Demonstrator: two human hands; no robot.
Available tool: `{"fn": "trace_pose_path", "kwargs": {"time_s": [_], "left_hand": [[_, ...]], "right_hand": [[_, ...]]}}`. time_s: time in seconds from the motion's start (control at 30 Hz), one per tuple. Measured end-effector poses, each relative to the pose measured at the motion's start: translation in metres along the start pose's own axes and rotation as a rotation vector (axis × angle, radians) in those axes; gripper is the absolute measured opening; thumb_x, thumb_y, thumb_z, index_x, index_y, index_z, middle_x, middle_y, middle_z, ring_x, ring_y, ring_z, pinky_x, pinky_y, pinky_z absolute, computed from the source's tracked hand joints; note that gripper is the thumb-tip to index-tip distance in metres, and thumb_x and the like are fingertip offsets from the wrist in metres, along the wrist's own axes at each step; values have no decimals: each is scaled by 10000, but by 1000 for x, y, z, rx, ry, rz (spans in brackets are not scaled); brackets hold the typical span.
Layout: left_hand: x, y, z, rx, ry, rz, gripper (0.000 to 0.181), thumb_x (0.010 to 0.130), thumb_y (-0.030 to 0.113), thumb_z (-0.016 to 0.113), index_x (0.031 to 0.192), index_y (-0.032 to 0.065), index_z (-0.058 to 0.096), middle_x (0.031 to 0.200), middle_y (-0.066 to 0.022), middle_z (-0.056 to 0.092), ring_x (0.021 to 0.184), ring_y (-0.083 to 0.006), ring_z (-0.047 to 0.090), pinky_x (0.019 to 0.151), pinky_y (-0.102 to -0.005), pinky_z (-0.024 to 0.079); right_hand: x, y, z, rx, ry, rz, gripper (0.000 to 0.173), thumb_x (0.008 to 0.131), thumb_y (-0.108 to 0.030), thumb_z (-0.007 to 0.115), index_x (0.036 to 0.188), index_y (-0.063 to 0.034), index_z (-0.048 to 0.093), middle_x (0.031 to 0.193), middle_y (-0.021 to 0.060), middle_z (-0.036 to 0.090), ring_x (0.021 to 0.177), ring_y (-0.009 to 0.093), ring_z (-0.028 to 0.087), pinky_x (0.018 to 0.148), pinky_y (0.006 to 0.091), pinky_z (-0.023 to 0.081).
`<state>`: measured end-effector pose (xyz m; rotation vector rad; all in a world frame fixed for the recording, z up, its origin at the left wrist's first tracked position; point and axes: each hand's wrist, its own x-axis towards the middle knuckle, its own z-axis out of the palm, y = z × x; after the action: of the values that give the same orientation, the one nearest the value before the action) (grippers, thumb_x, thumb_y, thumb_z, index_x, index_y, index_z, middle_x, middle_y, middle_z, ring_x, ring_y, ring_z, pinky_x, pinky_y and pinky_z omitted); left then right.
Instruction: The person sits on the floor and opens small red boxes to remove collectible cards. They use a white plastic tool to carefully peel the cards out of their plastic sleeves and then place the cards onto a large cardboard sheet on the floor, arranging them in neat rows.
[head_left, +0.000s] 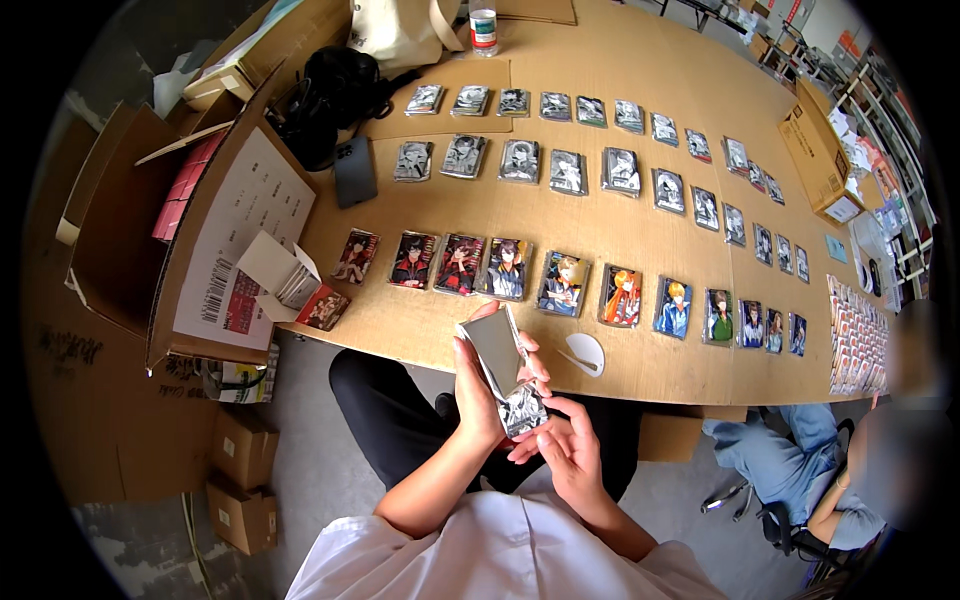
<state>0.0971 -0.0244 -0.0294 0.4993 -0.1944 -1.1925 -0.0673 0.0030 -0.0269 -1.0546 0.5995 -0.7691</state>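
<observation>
My left hand (480, 401) grips a silver foil packet (495, 345), thumb on one side and fingers around the other. Sticking out of the packet's lower end is a black-and-white illustrated card (523, 409); whether more cards lie beneath it cannot be told. My right hand (574, 450) has its fingertips at the card's lower right edge. Beyond my hands, on the table (675, 232), runs a row of colour character cards (564, 283). Two rows of black-and-white card stacks (568, 172) lie farther back. A white oval piece (585, 354) rests by the front edge.
At left stands an open carton (247, 217) with pink boxes inside, beside a small open card box (292, 281). A phone (355, 172), black bag (337, 90) and bottle (484, 30) are behind. Wrapped packs (855, 337) lie right, near a seated person (795, 457).
</observation>
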Motion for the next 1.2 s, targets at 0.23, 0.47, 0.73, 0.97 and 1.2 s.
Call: {"fn": "trace_pose_path", "kwargs": {"time_s": [0.23,0.47,0.73,0.97,1.2], "left_hand": [[-3,20,-1,20,30,85,700,1097,685,377,1625,227,327,1096,-180,606,798,-314,706,660,-493,662],[-4,16,-3,14,50,73,733,1091,696,381,1654,232,305,1097,-170,607,825,-313,702,715,-491,652],[7,23,-9,11,-21,26,716,1115,660,343,1652,188,325,1131,-159,622,846,-301,712,770,-477,648],[7,26,-7,21,-18,4,698,1115,666,286,1620,184,311,1126,-166,640,847,-316,726,753,-470,644],[7,26,-11,-37,13,-61,693,1108,656,369,1594,163,346,1134,-175,643,870,-323,726,781,-488,649]], "right_hand": [[35,-3,10,69,-15,11,332,1117,-68,565,1404,-15,405,1111,203,721,753,220,732,698,324,611],[33,4,13,104,5,34,352,1115,-88,578,1411,-39,394,1158,214,715,747,220,735,680,319,606],[39,-5,18,53,27,-39,388,1097,-22,559,1422,-17,347,1107,217,718,741,221,725,687,318,598],[34,-4,19,84,27,-9,405,1101,-19,566,1427,-2,326,1119,222,705,782,208,717,732,323,609],[32,-3,15,56,16,-1,386,1094,6,558,1405,0,330,1113,230,706,790,217,722,750,329,611]]}}
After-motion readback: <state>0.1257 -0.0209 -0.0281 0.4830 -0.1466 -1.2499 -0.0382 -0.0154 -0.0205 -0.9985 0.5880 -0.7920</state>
